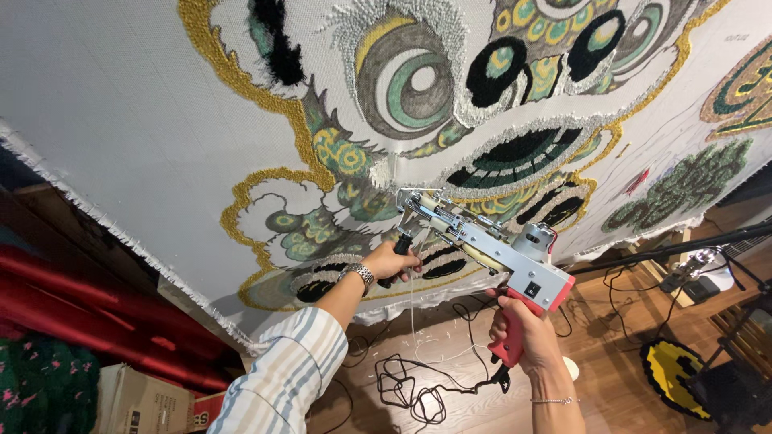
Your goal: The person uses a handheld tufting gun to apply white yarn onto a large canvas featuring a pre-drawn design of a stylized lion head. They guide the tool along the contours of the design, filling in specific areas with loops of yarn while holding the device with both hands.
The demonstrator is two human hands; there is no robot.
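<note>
Below-left, brown cardboard box (pixel 137 399), red-lettered.

Red-handled silver tufting gun (pixel 498 257); gold-outlined cloth (pixel 121 120)

The cloth (pixel 121 120) runs off the top, left and right edges, so its tufted design is only partly seen. The gun's (pixel 482 241) needle tip is too small to make out against the pile. The left hand (pixel 390 261) covers its front grip; the right hand (pixel 523 329) hides most of the red handle. Both arms are cut off at the bottom edge.
</note>
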